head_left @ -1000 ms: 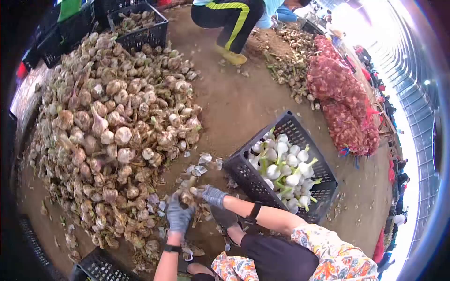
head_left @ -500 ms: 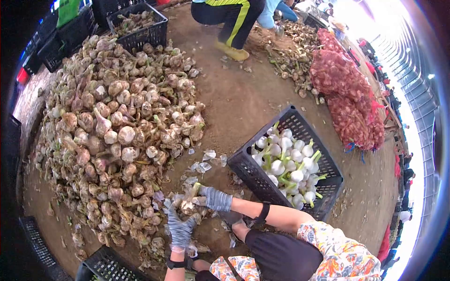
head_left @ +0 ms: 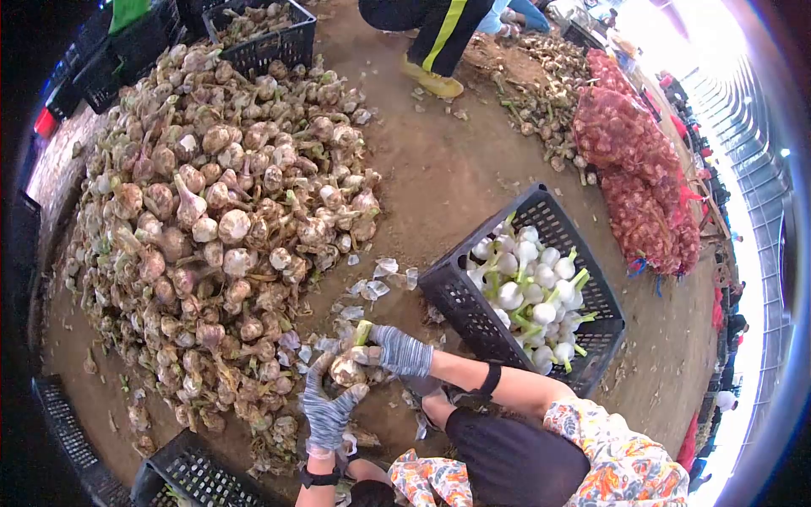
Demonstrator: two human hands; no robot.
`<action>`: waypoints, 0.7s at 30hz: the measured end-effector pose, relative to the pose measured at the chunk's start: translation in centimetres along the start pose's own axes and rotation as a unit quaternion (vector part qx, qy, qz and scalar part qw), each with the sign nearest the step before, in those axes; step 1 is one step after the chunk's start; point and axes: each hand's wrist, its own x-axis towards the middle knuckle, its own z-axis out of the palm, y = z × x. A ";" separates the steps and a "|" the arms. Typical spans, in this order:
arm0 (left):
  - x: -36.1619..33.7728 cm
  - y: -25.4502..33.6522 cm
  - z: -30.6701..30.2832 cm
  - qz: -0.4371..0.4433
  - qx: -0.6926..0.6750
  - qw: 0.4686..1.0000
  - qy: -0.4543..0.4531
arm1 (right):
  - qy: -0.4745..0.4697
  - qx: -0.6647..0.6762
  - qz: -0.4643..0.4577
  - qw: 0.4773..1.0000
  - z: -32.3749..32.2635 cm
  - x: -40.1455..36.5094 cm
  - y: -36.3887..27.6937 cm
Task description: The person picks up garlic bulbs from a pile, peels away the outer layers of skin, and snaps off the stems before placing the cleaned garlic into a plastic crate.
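Both my hands wear grey knit gloves and meet over one dirty garlic bulb [head_left: 348, 369] with a green stem stub. My left hand [head_left: 328, 407] cups the bulb from below. My right hand [head_left: 397, 351] grips its upper side and skin. The bulb hangs just above the dirt floor at the near edge of a big heap of unpeeled garlic [head_left: 211, 220]. To the right stands a black plastic crate [head_left: 460, 308] holding several clean white garlic bulbs [head_left: 532, 287]. Loose peeled skins [head_left: 376, 287] lie between the heap and the crate.
Red mesh sacks [head_left: 634, 177] of garlic lie at the right. Another person's legs and yellow shoe [head_left: 435, 80] are at the top by a trimmings pile [head_left: 541, 101]. Black crates stand at top left [head_left: 270, 42] and bottom left [head_left: 190, 477]. Bare dirt floor [head_left: 439, 177] lies between.
The view has shifted slightly. My hands stay on the same bulb, turning it; the left hand has come round beneath it.
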 end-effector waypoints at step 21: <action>0.4 1.1 -0.4 0.020 -0.084 0.996 -0.014 | 0.076 -0.165 -0.119 0.976 0.5 -0.9 -3.1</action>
